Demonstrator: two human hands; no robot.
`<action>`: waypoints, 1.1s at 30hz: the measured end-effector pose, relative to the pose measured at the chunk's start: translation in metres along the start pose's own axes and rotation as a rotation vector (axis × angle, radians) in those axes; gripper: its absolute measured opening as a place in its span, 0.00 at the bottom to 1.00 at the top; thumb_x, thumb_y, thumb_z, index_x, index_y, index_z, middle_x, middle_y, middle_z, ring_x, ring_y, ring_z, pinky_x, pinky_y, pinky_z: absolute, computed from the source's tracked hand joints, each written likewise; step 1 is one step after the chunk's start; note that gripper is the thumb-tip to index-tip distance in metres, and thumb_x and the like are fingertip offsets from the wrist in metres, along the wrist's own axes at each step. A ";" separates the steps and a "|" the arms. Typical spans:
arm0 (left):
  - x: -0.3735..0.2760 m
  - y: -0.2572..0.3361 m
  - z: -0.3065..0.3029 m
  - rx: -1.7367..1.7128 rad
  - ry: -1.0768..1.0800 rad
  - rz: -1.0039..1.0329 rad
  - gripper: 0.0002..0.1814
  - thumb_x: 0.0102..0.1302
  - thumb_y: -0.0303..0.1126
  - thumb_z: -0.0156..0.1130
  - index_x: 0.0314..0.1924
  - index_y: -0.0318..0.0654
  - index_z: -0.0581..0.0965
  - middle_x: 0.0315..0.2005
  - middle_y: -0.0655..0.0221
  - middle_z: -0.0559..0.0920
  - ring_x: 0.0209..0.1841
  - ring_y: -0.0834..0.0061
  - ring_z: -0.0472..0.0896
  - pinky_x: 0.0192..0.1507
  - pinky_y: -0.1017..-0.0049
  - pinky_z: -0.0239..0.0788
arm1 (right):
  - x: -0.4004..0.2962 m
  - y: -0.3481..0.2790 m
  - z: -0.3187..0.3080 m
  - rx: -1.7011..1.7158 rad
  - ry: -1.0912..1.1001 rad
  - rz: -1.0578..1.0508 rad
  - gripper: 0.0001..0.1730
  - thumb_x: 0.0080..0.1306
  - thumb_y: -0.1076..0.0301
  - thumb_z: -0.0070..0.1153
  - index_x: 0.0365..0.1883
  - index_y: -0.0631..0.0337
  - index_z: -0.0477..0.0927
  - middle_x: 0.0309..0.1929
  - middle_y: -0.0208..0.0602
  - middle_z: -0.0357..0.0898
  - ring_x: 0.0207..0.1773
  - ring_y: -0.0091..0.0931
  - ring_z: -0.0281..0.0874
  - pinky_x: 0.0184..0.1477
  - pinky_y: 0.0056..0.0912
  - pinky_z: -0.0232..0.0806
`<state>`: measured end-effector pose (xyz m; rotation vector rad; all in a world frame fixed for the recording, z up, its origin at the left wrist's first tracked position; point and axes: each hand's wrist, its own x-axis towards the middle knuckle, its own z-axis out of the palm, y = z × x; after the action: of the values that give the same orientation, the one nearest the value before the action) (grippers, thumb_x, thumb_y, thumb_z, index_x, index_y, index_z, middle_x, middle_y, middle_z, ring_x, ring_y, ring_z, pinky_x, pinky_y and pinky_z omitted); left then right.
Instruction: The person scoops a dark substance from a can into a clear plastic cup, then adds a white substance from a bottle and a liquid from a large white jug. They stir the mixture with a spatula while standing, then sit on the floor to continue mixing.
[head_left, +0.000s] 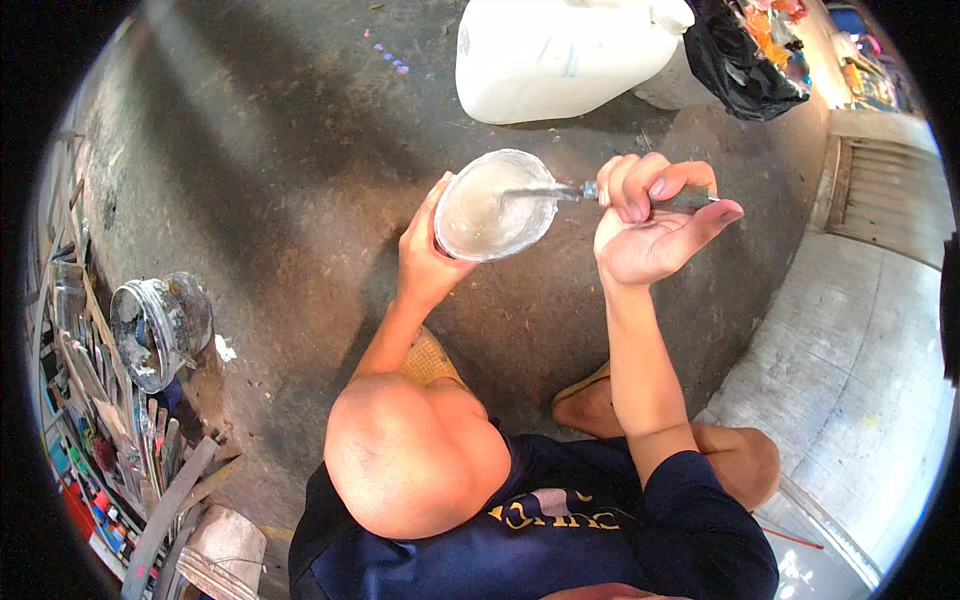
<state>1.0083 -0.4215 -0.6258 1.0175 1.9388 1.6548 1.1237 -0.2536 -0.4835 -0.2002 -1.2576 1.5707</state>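
Note:
My left hand (424, 259) grips a whitish round tub (480, 225) from its left side and underneath. The tub is tilted, its mouth facing me, and a pale coating covers the inner wall and rim. In my right hand (652, 221) is a slim hand tool (571, 192) with a dark handle. Its narrow metal end crosses the tub's right rim and reaches inside; whether the tip touches the wall I cannot tell. My fingers curl around the handle while the thumb points out to the right.
A large white plastic jug (555, 60) lies beyond the tub, beside a black plastic bag (739, 67). To the left are a paint-crusted bucket (142, 337) and piled wood strips (172, 487). A stained pail (229, 551) stands lower left. A pale tiled surface (832, 337) runs along the right.

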 end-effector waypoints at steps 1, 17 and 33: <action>0.001 0.001 0.001 -0.010 0.000 -0.002 0.51 0.44 0.27 0.84 0.71 0.31 0.71 0.69 0.52 0.76 0.70 0.59 0.77 0.71 0.63 0.69 | -0.001 0.002 0.002 0.037 0.031 0.000 0.36 0.81 0.30 0.24 0.35 0.54 0.66 0.16 0.28 0.58 0.19 0.24 0.53 0.28 0.34 0.58; 0.010 0.001 -0.001 -0.050 -0.006 -0.053 0.53 0.44 0.26 0.84 0.73 0.31 0.69 0.68 0.54 0.77 0.69 0.64 0.77 0.70 0.64 0.70 | -0.002 0.003 0.005 0.175 -0.156 0.150 0.36 0.80 0.28 0.25 0.34 0.52 0.64 0.17 0.28 0.58 0.20 0.23 0.53 0.28 0.33 0.56; 0.011 -0.003 0.003 -0.025 0.010 -0.021 0.54 0.42 0.24 0.85 0.72 0.33 0.70 0.67 0.57 0.79 0.66 0.67 0.80 0.68 0.66 0.73 | 0.008 0.012 0.015 0.185 -0.153 0.132 0.36 0.81 0.32 0.29 0.35 0.58 0.68 0.17 0.30 0.60 0.19 0.21 0.55 0.25 0.31 0.56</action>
<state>1.0021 -0.4114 -0.6276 0.9782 1.9238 1.6715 1.1030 -0.2544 -0.4831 -0.0459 -1.2273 1.8348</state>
